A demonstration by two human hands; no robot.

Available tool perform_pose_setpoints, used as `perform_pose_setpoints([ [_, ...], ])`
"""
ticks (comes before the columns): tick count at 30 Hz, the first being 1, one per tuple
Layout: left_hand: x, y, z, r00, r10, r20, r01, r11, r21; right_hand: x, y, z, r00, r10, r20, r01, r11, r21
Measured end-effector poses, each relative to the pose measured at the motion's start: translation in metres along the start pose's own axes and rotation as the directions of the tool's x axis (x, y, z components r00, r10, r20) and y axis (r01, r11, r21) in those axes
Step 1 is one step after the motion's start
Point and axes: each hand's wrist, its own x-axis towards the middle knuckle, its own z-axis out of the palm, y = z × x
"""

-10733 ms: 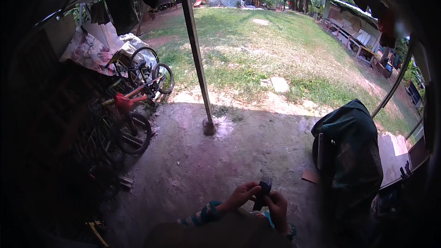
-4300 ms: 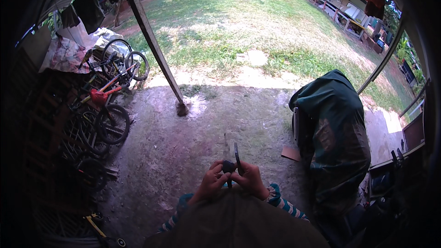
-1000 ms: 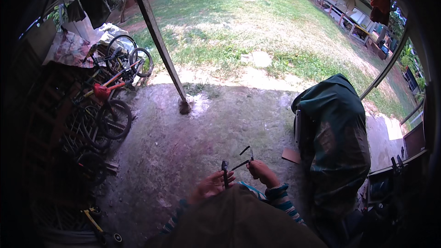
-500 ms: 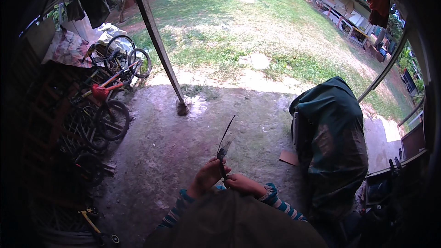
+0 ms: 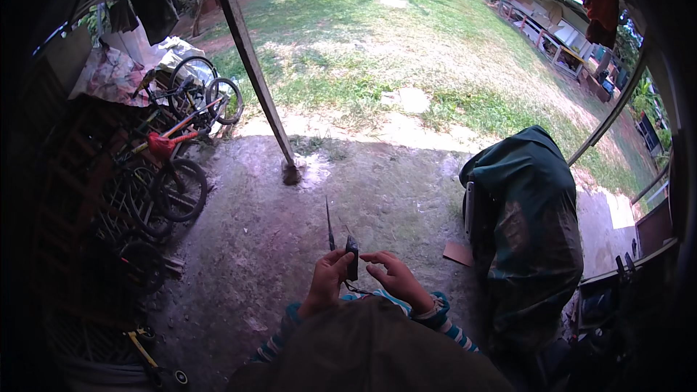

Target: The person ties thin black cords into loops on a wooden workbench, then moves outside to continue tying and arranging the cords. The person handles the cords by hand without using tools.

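Head view, only one. Two hands, both low centre. Left hand: closed, one black piece pinched upright between thumb and fingers. One thin strip pokes up just left of that piece, from behind the same hand; one dark loop hangs below, between the hands. Right hand: holding nothing I can see, fingers spread apart, tips just beside the black piece (touching or not, can't tell). Two sleeves, striped teal and white.

Around: one concrete floor; one post standing on it, ahead and left. Left side, bikes, at least two (too tangled for a sure count), with one red cloth on them. One yellow scooter, lower left. Right side, one bulky thing under one green cover, one brown flat piece on the floor near it. One lawn beyond.
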Motion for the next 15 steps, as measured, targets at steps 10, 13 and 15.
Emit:
perform_pose_setpoints([
  [10,-0.016,0.012,0.010,0.995,0.102,0.021,-0.104,0.952,0.287,0.004,-0.015,0.000,0.994,0.097,0.044,-0.107,0.903,0.417],
  [13,-0.019,0.015,0.013,0.991,0.114,0.071,-0.128,0.958,0.255,0.004,-0.022,-0.005,0.995,0.095,0.036,-0.102,0.944,0.314],
  [15,-0.020,0.014,0.017,0.987,0.139,0.082,-0.156,0.955,0.253,0.004,-0.024,-0.004,0.994,0.105,0.019,-0.106,0.956,0.274],
])
